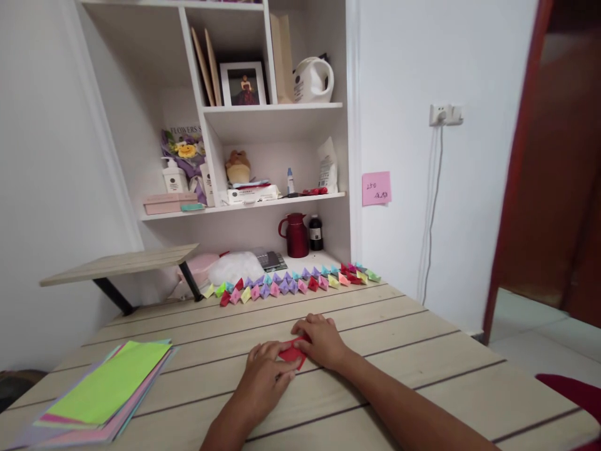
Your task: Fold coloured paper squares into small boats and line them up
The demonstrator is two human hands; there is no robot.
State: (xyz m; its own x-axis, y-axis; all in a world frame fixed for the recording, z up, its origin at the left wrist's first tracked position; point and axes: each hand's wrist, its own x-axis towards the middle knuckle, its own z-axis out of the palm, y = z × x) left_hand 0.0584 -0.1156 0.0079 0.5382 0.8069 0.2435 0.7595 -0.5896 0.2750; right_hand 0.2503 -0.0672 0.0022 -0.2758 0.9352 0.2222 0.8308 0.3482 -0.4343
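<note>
Both my hands rest on the wooden desk point(404, 351), pressing a small piece of red paper point(292, 353) flat between them. My left hand point(265, 378) lies on the paper's near left side, fingers curled down on it. My right hand point(321, 339) covers its far right side, fingers bent over the edge. Most of the red paper is hidden under the hands. A row of several small folded paper shapes point(291, 284) in many colours lines the back edge of the desk.
A stack of coloured paper sheets point(106, 391), green on top, lies at the desk's left front. A raised wooden shelf point(119, 263) stands at the back left. Behind is a white shelving unit point(275, 116) with a red jug point(297, 235), bottles and a photo frame. A pink note point(376, 188) sticks to the wall.
</note>
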